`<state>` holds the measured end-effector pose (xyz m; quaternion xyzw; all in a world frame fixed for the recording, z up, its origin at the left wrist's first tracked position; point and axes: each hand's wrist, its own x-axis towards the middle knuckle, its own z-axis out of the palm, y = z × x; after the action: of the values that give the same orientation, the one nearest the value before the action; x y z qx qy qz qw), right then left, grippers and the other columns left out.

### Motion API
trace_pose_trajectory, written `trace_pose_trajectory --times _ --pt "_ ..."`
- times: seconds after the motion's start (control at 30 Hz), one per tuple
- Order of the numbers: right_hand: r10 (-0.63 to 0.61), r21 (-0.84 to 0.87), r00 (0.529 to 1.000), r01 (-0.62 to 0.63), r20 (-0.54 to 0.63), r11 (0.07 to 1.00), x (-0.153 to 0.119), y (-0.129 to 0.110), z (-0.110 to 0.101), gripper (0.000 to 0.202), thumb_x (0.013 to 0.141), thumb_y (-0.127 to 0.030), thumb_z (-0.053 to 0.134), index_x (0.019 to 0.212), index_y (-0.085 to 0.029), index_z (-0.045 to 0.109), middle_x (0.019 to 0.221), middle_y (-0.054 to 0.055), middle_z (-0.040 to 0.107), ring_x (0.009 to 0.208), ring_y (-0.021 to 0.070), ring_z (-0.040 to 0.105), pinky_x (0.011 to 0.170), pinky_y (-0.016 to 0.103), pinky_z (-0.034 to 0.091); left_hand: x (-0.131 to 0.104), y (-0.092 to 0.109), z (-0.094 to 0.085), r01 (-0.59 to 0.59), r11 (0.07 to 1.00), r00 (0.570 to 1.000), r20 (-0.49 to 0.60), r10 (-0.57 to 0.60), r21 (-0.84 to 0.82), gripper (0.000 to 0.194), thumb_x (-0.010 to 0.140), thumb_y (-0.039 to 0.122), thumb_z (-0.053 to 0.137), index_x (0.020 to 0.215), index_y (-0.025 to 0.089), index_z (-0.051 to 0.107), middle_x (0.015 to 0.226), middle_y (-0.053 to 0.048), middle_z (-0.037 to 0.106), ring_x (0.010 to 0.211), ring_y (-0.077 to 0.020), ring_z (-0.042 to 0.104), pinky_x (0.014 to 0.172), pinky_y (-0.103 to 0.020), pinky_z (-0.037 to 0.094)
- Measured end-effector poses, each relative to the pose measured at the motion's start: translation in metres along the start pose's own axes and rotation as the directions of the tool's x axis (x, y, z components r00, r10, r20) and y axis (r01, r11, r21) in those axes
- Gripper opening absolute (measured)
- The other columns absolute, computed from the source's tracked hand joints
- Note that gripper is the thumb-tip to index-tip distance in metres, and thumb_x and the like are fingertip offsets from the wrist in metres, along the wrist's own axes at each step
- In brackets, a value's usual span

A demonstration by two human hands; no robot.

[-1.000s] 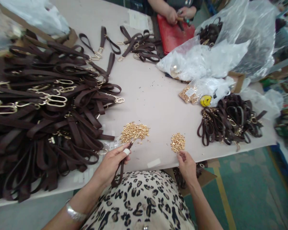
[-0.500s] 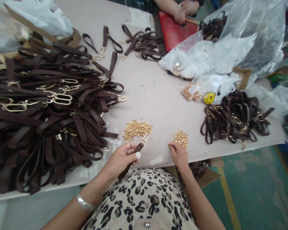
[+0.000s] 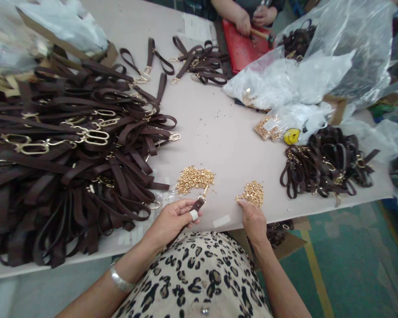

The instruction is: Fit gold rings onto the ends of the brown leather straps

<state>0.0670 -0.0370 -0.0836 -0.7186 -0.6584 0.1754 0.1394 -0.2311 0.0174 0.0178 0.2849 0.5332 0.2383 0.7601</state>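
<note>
My left hand (image 3: 175,221) is closed round a dark brown leather strap (image 3: 198,204), thumb on top, with white tape round the thumb. A gold metal clasp (image 3: 206,192) sticks out from the strap's end, tilted up and to the right. Just beyond it lies a heap of small gold metal pieces (image 3: 194,178). My right hand (image 3: 254,221) reaches the near edge of a smaller heap of gold pieces (image 3: 254,192). Its fingertips are pinched together there, and whatever they hold is hidden.
A big pile of brown straps (image 3: 86,172) covers the table's left side. More straps (image 3: 325,163) lie at right, by plastic bags (image 3: 285,79). Across the table a co-worker's hands (image 3: 248,22) hold a wooden-handled tool over a red board (image 3: 235,44).
The whole view has shifted slightly. The clasp on the strap in my left hand has turned to a narrower angle. My right hand stays at the small heap, its fingers a little lower against it.
</note>
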Motion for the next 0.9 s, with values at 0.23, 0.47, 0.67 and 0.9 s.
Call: trace_pose_trajectory --times 0.23,0.47,0.67,0.9 --pt "0.085 0.059 0.996 -0.083 -0.030 0.995 0.005 0.003 -0.001 0.024 0.088 -0.031 0.050 0.102 -0.023 0.068 0.099 0.007 0.071 0.092 0.0241 0.061 0.088 0.039 0.046 -0.001 -0.004 -0.007 0.024 1.000 1.000 0.015 -0.024 0.006 0.035 0.073 0.025 0.069 0.106 0.018 0.064 0.094 -0.007 0.074 0.073 -0.0145 0.067 0.061 -0.024 0.045" --pt "0.158 0.200 0.984 -0.172 0.086 0.964 0.017 0.007 -0.005 0.023 0.082 -0.027 0.054 0.101 -0.020 0.065 0.088 0.004 0.072 0.079 0.0186 0.067 0.077 0.034 0.053 -0.002 -0.004 -0.006 -0.015 0.998 0.998 0.062 0.011 0.059 0.029 0.075 0.022 0.066 0.104 0.018 0.064 0.094 -0.006 0.074 0.078 -0.0146 0.065 0.065 -0.024 0.044" --pt "0.174 0.308 0.981 -0.193 0.089 0.931 0.014 -0.004 -0.007 0.019 0.078 -0.032 0.058 0.091 -0.020 0.064 0.086 0.006 0.070 0.077 0.0213 0.065 0.078 0.040 0.052 -0.007 -0.002 -0.001 -0.067 0.993 0.997 0.049 0.063 0.097 0.023 0.073 0.019 0.065 0.095 0.018 0.067 0.087 -0.004 0.072 0.075 -0.0146 0.062 0.064 -0.025 0.043" --pt "0.133 0.789 0.983 -0.182 0.128 0.587 0.010 -0.114 -0.022 0.021 0.075 -0.032 0.072 0.086 -0.021 0.058 0.081 0.001 0.064 0.075 0.0152 0.060 0.070 0.028 0.049 -0.009 0.001 0.006 -0.203 0.970 0.979 0.014 0.203 0.134 0.025 0.073 0.015 0.060 0.096 0.018 0.070 0.090 -0.002 0.071 0.072 -0.0125 0.058 0.066 -0.024 0.042"
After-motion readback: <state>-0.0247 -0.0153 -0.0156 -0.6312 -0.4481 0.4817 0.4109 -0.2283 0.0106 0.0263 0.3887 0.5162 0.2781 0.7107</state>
